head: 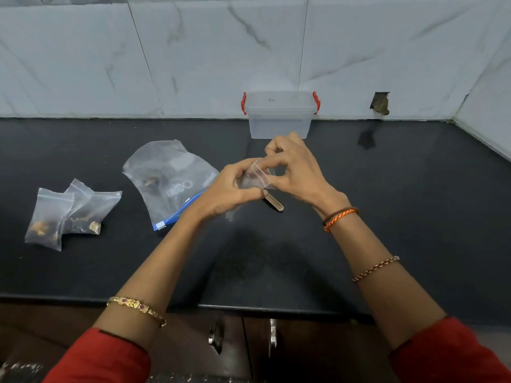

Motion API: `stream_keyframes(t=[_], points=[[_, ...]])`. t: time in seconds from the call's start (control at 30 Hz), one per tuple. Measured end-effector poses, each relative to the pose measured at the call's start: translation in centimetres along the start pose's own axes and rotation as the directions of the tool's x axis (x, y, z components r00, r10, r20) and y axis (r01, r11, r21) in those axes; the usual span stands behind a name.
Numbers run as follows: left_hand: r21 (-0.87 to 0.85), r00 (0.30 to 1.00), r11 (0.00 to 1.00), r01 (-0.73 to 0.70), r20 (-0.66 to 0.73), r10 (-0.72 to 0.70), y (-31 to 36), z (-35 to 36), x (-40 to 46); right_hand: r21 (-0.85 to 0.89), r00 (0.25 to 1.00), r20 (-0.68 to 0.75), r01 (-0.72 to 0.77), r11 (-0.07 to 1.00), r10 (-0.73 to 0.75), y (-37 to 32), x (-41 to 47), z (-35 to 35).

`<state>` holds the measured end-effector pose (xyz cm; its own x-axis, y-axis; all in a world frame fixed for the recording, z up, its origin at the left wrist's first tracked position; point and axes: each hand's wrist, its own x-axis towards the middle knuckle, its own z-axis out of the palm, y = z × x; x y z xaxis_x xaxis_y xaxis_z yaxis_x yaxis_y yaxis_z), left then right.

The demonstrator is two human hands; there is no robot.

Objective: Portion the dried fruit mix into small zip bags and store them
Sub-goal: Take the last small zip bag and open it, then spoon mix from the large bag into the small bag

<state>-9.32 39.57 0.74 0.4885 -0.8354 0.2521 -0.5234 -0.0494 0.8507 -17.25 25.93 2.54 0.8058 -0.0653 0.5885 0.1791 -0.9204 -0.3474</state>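
Note:
Both hands hold a small clear zip bag (255, 178) above the black counter (387, 217). My left hand (229, 189) grips its left side and my right hand (296, 167) pinches its top edge on the right. Whether the bag holds anything is hard to tell. A large clear zip bag with a blue slider (168, 181), holding dark dried fruit, lies just left of my hands. Two small filled zip bags (69, 211) lie overlapping at the far left. A wooden stick (275, 203) lies on the counter under my hands.
A clear plastic box with red clip handles (279, 117) stands against the marble-tiled wall behind my hands. A hole in the wall tile (380, 103) is at the right. Cabinet doors with metal handles (218, 338) run below the counter's front edge.

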Motion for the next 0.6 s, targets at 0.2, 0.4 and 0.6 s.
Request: stream_keyframes(t=[0.2, 0.4, 0.6], points=[[0.029, 0.988, 0.999, -0.017, -0.155, 0.021, -0.6, -0.5, 0.3, -0.124, 0.991, -0.045, 0.12, 0.985, -0.127, 0.4, 0.5, 1.2], [0.136, 0.986, 0.989, 0.06, -0.159, -0.038, -1.2, -0.6, 0.0, -0.064, 0.995, -0.012, 0.094, 0.994, -0.095, 0.9, 0.1, 2.1], [0.417, 0.944, 0.884, 0.212, -0.321, -0.075, -1.5, -1.7, -1.2, 0.228, 0.905, -0.004, -0.414, 0.881, 0.426, 1.6, -0.6, 2.9]])
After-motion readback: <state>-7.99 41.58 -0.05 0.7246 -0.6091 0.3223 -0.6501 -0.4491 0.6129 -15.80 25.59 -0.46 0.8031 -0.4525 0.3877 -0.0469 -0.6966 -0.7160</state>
